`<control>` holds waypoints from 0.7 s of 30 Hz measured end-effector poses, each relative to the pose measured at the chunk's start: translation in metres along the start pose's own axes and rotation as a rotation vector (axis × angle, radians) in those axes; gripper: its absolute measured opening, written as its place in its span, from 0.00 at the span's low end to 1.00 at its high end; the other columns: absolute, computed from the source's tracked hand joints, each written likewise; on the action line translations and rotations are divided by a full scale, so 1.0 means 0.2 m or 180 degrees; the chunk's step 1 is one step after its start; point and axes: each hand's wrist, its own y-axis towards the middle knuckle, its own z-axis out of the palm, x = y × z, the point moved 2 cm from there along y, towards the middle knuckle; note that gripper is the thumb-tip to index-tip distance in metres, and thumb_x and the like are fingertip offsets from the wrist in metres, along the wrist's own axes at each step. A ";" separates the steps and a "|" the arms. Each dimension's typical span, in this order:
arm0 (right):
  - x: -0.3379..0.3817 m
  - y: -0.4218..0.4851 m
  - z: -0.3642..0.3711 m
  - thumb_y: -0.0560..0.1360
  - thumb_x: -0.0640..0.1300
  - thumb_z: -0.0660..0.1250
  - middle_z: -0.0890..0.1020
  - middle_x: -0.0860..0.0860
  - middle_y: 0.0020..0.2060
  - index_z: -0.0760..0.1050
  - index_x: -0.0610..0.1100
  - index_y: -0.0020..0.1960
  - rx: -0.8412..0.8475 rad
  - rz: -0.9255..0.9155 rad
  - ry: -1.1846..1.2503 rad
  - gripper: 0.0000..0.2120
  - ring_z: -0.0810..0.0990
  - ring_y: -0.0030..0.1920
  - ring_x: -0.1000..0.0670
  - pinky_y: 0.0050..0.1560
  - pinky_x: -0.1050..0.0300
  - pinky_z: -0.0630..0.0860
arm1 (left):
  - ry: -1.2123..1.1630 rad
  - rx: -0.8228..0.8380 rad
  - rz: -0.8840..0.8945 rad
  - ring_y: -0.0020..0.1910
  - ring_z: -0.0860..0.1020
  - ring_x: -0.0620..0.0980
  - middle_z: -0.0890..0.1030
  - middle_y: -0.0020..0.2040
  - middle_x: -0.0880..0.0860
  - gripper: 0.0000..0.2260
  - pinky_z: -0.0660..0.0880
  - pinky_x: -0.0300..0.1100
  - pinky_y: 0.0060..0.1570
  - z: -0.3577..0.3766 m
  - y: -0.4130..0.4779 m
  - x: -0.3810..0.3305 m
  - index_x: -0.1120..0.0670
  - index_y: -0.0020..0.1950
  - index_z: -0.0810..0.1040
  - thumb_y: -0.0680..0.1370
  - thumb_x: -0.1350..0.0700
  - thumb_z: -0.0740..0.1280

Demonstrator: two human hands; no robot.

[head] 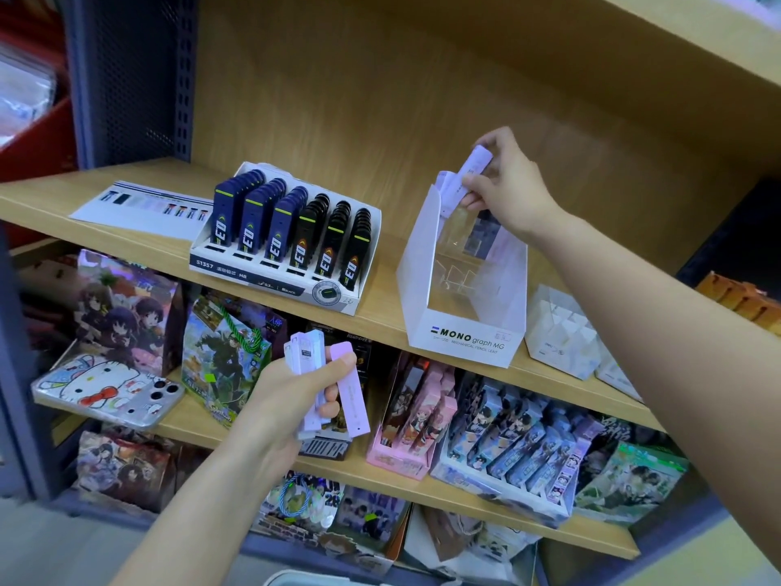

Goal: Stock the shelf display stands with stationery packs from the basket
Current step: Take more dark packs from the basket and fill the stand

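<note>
Your right grip (503,184) pinches packs (473,169) into the near-empty stand (465,337); your left grip (287,395) clutches a bunch (307,357) more. Stocking's barely started.

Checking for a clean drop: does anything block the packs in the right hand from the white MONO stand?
Nothing visible does. The right hand pinches pale lilac flat plastic packs at the open top rear of the white cardboard MONO display stand; the clear slots directly beneath them look free.
</note>
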 end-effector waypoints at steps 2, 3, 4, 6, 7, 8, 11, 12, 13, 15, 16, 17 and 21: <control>0.00 0.00 0.02 0.76 0.34 0.64 0.78 0.47 0.43 0.72 0.42 0.59 -0.0101 -0.0102 -0.0306 0.12 0.78 0.36 0.53 0.44 0.64 0.78 | -0.0025 0.0002 0.0010 0.24 0.65 0.46 0.70 0.27 0.51 0.04 0.63 0.33 0.23 0.00 0.00 0.00 0.59 0.43 0.78 0.74 0.60 0.71; 0.00 0.01 0.04 0.76 0.35 0.65 0.78 0.48 0.46 0.75 0.42 0.59 -0.0121 -0.0152 -0.0540 0.12 0.78 0.38 0.53 0.47 0.62 0.77 | -0.0038 0.0010 0.0011 0.24 0.65 0.45 0.70 0.27 0.51 0.04 0.63 0.33 0.22 0.00 0.00 0.00 0.59 0.43 0.78 0.74 0.60 0.71; -0.01 0.01 0.05 0.75 0.36 0.66 0.77 0.49 0.47 0.77 0.42 0.59 -0.0134 -0.0184 -0.0738 0.12 0.77 0.40 0.52 0.50 0.59 0.76 | -0.0048 0.0022 0.0009 0.24 0.65 0.45 0.70 0.27 0.51 0.04 0.64 0.33 0.22 0.00 0.00 0.00 0.59 0.43 0.78 0.74 0.60 0.71; -0.03 -0.01 0.07 0.77 0.37 0.63 0.77 0.50 0.48 0.79 0.41 0.58 -0.0194 -0.0207 -0.0954 0.12 0.76 0.44 0.49 0.50 0.55 0.73 | -0.0059 0.0027 0.0006 0.24 0.65 0.45 0.70 0.26 0.51 0.04 0.64 0.33 0.21 0.01 0.00 0.00 0.59 0.43 0.78 0.74 0.60 0.71; -0.04 -0.02 0.08 0.78 0.37 0.61 0.77 0.48 0.48 0.78 0.40 0.58 -0.0229 -0.0261 -0.1071 0.12 0.77 0.46 0.46 0.51 0.54 0.73 | -0.0055 0.0020 0.0003 0.23 0.65 0.45 0.70 0.26 0.51 0.04 0.64 0.33 0.21 0.01 0.00 0.00 0.59 0.43 0.77 0.74 0.60 0.71; -0.04 -0.03 0.09 0.79 0.37 0.59 0.78 0.45 0.52 0.76 0.39 0.62 -0.0237 -0.0331 -0.1227 0.13 0.77 0.50 0.43 0.52 0.54 0.72 | -0.0050 0.0011 -0.0005 0.23 0.65 0.45 0.70 0.26 0.51 0.04 0.64 0.33 0.21 0.01 0.00 0.00 0.59 0.43 0.77 0.74 0.60 0.71; -0.03 -0.09 0.11 0.81 0.39 0.55 0.71 0.43 0.65 0.63 0.42 0.73 -0.0289 -0.0479 -0.1565 0.20 0.70 0.63 0.44 0.57 0.56 0.66 | -0.0024 -0.0005 -0.0016 0.23 0.65 0.45 0.70 0.26 0.51 0.04 0.64 0.33 0.22 0.00 0.00 0.00 0.59 0.43 0.78 0.74 0.59 0.71; -0.01 -0.13 0.12 0.81 0.38 0.55 0.70 0.44 0.65 0.62 0.41 0.73 -0.0451 -0.0521 -0.1523 0.20 0.69 0.64 0.44 0.57 0.57 0.65 | -0.0007 -0.0012 -0.0017 0.23 0.65 0.45 0.70 0.27 0.52 0.04 0.64 0.33 0.22 0.00 0.00 0.00 0.59 0.43 0.78 0.74 0.59 0.71; 0.01 -0.18 0.14 0.80 0.38 0.56 0.70 0.44 0.64 0.64 0.40 0.71 -0.0654 -0.0606 -0.1406 0.19 0.71 0.61 0.45 0.56 0.59 0.64 | 0.0006 -0.0019 -0.0014 0.24 0.65 0.46 0.71 0.27 0.52 0.04 0.63 0.34 0.23 0.00 0.00 0.00 0.58 0.44 0.78 0.73 0.58 0.71; 0.04 -0.30 0.18 0.78 0.36 0.56 0.73 0.46 0.56 0.69 0.39 0.63 -0.0874 -0.0848 -0.0946 0.14 0.75 0.50 0.48 0.49 0.61 0.64 | 0.0024 -0.0033 -0.0007 0.25 0.65 0.46 0.71 0.28 0.52 0.05 0.61 0.36 0.26 -0.01 0.00 0.00 0.57 0.45 0.79 0.73 0.57 0.72; 0.06 -0.38 0.21 0.78 0.36 0.56 0.73 0.47 0.52 0.70 0.39 0.59 -0.0820 -0.0954 -0.0671 0.11 0.73 0.44 0.53 0.46 0.62 0.65 | 0.0034 -0.0034 -0.0001 0.24 0.65 0.46 0.71 0.28 0.51 0.05 0.60 0.38 0.28 -0.01 0.00 0.00 0.57 0.45 0.79 0.73 0.57 0.72; 0.07 -0.46 0.23 0.78 0.36 0.56 0.73 0.51 0.48 0.70 0.40 0.57 -0.0670 -0.0989 -0.0451 0.09 0.71 0.41 0.57 0.44 0.63 0.66 | 0.0038 -0.0033 0.0007 0.24 0.65 0.46 0.71 0.28 0.51 0.06 0.59 0.39 0.29 -0.01 -0.01 0.00 0.57 0.45 0.79 0.73 0.57 0.72; 0.10 -0.75 0.37 0.80 0.44 0.60 0.73 0.61 0.39 0.72 0.45 0.53 0.0622 -0.0480 -0.0122 0.04 0.72 0.39 0.63 0.42 0.70 0.68 | -0.0022 -0.0080 0.0055 0.23 0.65 0.45 0.70 0.27 0.51 0.04 0.63 0.33 0.22 -0.01 -0.03 0.00 0.57 0.45 0.79 0.74 0.58 0.71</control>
